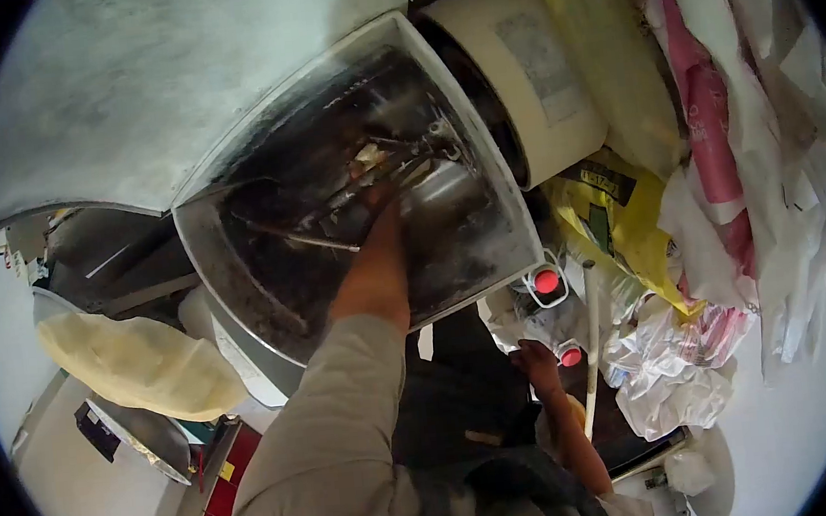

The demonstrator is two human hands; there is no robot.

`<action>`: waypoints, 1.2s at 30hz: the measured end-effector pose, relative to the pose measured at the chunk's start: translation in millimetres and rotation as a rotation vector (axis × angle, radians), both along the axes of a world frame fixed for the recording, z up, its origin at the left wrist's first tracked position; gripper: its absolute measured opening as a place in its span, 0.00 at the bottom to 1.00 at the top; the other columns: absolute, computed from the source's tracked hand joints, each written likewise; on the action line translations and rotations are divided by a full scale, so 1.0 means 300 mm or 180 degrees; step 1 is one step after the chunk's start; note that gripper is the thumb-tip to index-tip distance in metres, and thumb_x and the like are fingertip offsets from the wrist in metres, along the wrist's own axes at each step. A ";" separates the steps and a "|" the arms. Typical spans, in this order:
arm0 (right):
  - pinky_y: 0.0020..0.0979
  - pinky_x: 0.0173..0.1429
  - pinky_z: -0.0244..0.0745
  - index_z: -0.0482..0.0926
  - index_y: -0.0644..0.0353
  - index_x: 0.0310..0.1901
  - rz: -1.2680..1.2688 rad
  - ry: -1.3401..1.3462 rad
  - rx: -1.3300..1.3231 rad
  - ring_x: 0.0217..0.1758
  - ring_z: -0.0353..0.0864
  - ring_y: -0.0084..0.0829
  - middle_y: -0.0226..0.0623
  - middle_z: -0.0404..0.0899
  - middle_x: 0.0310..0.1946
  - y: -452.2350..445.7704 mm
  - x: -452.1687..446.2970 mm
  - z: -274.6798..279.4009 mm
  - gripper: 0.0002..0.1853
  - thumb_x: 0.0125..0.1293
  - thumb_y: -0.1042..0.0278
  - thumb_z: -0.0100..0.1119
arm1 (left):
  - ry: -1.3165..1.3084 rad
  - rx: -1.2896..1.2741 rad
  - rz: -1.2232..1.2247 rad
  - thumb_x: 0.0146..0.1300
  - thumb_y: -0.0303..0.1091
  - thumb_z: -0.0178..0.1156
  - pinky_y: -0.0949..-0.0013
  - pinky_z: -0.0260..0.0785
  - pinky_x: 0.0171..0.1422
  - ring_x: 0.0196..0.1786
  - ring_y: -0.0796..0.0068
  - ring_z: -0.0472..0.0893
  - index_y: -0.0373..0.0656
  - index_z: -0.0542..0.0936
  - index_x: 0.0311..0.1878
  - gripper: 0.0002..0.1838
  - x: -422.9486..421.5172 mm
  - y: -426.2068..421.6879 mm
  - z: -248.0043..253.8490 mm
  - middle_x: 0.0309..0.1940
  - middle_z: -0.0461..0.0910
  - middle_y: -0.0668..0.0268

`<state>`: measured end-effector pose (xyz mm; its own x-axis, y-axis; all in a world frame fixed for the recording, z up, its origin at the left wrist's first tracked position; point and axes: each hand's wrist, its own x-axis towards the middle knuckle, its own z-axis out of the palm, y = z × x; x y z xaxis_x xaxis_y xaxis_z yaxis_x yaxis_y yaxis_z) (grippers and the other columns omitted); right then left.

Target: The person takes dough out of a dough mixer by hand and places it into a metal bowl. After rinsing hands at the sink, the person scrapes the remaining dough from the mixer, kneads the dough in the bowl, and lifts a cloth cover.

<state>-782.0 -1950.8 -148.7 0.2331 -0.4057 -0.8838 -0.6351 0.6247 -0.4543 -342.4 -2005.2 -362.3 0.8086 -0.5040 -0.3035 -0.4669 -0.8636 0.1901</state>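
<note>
My left arm reaches down into a deep, stained metal box (pixel 474 115) with a pale rim. Inside it, my left hand (pixel 377 194) is dim and partly hidden among dark rods or hoses, so its grip does not show clearly. A small pale yellowish piece (pixel 370 154) lies right by its fingers. A thin brownish tube (pixel 308 240) crosses the box beside my forearm. Outside the box, my right hand (pixel 538 363) hangs low with loosely bent fingers and nothing visible in it. Close by it is a clear jug with a red cap (pixel 570 355).
A cream cylinder (pixel 544 70) stands against the box's right side. Another red-capped jug (pixel 546 281), a pale pole (pixel 592 350), a yellow bag (pixel 617 230) and crumpled plastic bags (pixel 678 372) crowd the right. A large pale panel (pixel 142 85) rises behind; a cream bundle (pixel 138 366) lies left.
</note>
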 end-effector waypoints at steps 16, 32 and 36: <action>0.24 0.38 0.73 0.76 0.66 0.49 -0.0163 0.0281 0.0113 0.31 0.78 0.23 0.37 0.82 0.32 -0.051 0.079 0.012 0.15 0.68 0.63 0.53 | -0.0446 0.0067 -0.1134 0.65 0.44 0.51 0.44 0.58 0.63 0.58 0.56 0.75 0.43 0.77 0.58 0.22 -0.139 0.012 0.016 0.52 0.78 0.52; 0.36 0.40 0.76 0.77 0.62 0.37 0.1809 0.0090 -0.1731 0.37 0.81 0.41 0.43 0.80 0.35 -0.023 0.035 0.006 0.10 0.58 0.65 0.61 | 0.3193 0.0652 -0.0661 0.53 0.38 0.66 0.61 0.68 0.44 0.43 0.63 0.76 0.40 0.75 0.50 0.22 -0.086 -0.026 0.410 0.44 0.75 0.56; 0.41 0.42 0.76 0.78 0.58 0.37 0.2120 0.0053 -0.2188 0.38 0.80 0.43 0.41 0.79 0.32 -0.022 0.072 0.019 0.11 0.56 0.63 0.62 | 0.5224 -0.0078 0.1598 0.55 0.38 0.66 0.76 0.49 0.15 0.16 0.80 0.63 0.43 0.75 0.39 0.14 0.008 0.008 0.765 0.20 0.67 0.68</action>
<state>-760.3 -1957.4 -143.1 0.5928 -0.6258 -0.5069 -0.7735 -0.2672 -0.5747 -340.0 -2002.7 -132.8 -0.2489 -0.3346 -0.9089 0.5100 -0.8431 0.1707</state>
